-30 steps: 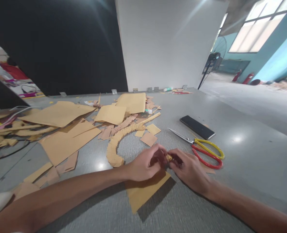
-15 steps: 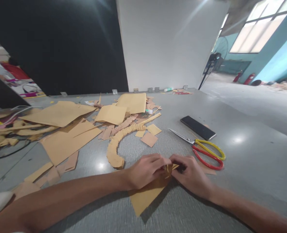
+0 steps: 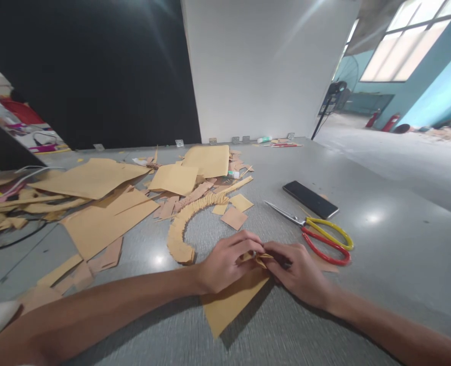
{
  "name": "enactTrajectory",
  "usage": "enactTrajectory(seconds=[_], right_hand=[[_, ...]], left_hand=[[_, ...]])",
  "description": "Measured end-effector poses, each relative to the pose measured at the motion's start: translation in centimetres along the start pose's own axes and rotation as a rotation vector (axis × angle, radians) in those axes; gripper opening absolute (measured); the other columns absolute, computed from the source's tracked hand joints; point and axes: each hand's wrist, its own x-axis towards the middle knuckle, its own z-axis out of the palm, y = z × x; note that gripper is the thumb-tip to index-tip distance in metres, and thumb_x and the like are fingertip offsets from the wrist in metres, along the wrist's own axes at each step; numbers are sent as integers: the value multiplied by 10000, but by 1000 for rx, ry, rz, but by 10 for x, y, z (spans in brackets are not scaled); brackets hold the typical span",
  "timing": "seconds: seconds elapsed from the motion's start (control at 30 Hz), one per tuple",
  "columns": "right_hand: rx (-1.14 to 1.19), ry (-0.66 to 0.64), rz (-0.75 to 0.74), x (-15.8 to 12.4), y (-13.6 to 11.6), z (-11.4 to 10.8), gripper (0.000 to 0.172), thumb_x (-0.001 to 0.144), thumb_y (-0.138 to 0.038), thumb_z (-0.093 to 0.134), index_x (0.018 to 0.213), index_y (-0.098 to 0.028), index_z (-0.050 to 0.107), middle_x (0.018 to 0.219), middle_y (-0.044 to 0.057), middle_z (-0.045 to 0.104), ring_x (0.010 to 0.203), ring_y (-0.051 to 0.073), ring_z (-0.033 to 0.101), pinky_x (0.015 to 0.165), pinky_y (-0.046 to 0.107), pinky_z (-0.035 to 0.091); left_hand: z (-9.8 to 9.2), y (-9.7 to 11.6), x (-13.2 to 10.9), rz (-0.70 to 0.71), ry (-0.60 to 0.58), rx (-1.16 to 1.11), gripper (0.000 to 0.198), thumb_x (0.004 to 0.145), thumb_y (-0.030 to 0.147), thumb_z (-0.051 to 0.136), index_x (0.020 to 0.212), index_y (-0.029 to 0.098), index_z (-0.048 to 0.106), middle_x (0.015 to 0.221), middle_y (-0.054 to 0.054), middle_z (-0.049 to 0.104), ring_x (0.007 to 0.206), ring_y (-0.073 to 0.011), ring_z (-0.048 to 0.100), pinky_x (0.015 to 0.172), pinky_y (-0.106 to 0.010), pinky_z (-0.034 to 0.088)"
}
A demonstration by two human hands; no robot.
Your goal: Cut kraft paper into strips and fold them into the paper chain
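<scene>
Close to me, a yellow-brown sheet of paper (image 3: 231,305) lies with one corner pointing toward me; its far end is bunched and folded between my fingers. My left hand (image 3: 229,262) pinches that folded end from the left, fingers curled over it. From the right, my right hand (image 3: 296,267) closes thumb and fingers on the same folds, its fingertips meeting the left ones. The exact shape of the folds is partly hidden by the fingers. Just beyond my left hand is a curved, tightly pleated paper strip (image 3: 181,229). Scissors (image 3: 324,236) with one yellow and one red handle lie beyond my right hand.
A black phone (image 3: 311,199) lies behind the scissors. Paper sheets (image 3: 109,221) and scraps cover the left and middle of the grey table (image 3: 393,244). Small paper squares (image 3: 234,218) sit ahead of my hands. Black and white panels (image 3: 263,71) stand at the back.
My fingers have shifted slightly on the paper; the left fingers are lifted and bent more, and the folded end sits differently between the fingertips. The surrounding things stay put.
</scene>
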Motion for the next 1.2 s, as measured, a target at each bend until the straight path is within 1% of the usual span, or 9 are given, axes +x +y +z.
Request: enactTrajectory(seconds=[0.13, 0.27, 0.37, 0.53, 0.7, 0.83, 0.93, 1.1, 1.2], right_hand=[[-20, 16, -16, -2, 3, 1, 160, 1004, -267, 529, 997, -220, 682, 731, -25, 653, 621, 133, 556, 592, 252, 395], [-5, 136, -40, -6, 7, 3, 138, 1008, -305, 565, 1065, -228, 664, 787, -12, 700, 654, 142, 617, 610, 250, 450], [7, 196, -101, -10, 8, 3, 96, 1004, -282, 589, 1059, -235, 653, 847, -4, 707, 710, 143, 641, 658, 255, 480], [-5, 149, -188, -11, 6, 2, 133, 999, -249, 624, 1124, -267, 664, 880, -14, 691, 718, 130, 629, 670, 256, 482], [-22, 250, -123, -11, 9, 6, 59, 973, -282, 668, 1017, -245, 651, 809, -26, 694, 658, 124, 629, 629, 247, 484], [-3, 306, -68, -11, 10, 8, 124, 941, -321, 703, 944, -229, 620, 782, -23, 684, 648, 130, 649, 629, 246, 499], [-10, 290, -46, -9, 9, 6, 142, 961, -344, 669, 903, -222, 625, 752, -14, 679, 630, 137, 635, 623, 257, 493], [-1, 232, -38, -6, 7, 4, 171, 983, -380, 632, 970, -217, 684, 769, 9, 707, 658, 159, 637, 637, 276, 494], [24, 222, -42, -6, 7, 5, 172, 976, -381, 645, 952, -215, 681, 764, 6, 706, 658, 154, 635, 635, 269, 494]], left_hand=[[-1, 2, 1, -29, 19, -31, 61, 976, 223, 641, 997, 168, 655, 1076, -89, 706, 890, -132, 682, 760, -224, 556], [-1, 2, 1, -67, 58, -34, 86, 948, 234, 687, 933, 157, 650, 1037, -72, 717, 841, -121, 675, 740, -212, 544], [-1, 4, -1, -159, 30, -36, 91, 954, 251, 680, 967, 163, 658, 960, -41, 742, 781, -109, 680, 721, -201, 533], [-3, 5, -3, -323, -59, -81, 180, 964, 337, 658, 979, 159, 683, 872, -32, 765, 748, -124, 700, 682, -201, 520], [-4, 7, -2, -413, -110, -84, 239, 943, 399, 677, 998, 166, 687, 832, -20, 755, 732, -129, 696, 671, -207, 507], [-4, 9, 0, -444, -111, -111, 271, 919, 405, 707, 1060, 176, 674, 861, -23, 772, 769, -146, 721, 720, -228, 527], [-4, 9, 2, -452, -120, -173, 294, 904, 399, 724, 1089, 176, 675, 886, -32, 787, 802, -164, 742, 740, -242, 541], [-6, 9, 6, -501, -134, -241, 285, 892, 395, 735, 1058, 168, 685, 868, -39, 795, 806, -179, 750, 762, -261, 544], [-6, 9, 6, -548, -143, -304, 269, 890, 361, 733, 1059, 158, 684, 883, -51, 794, 821, -186, 747, 746, -264, 539]])
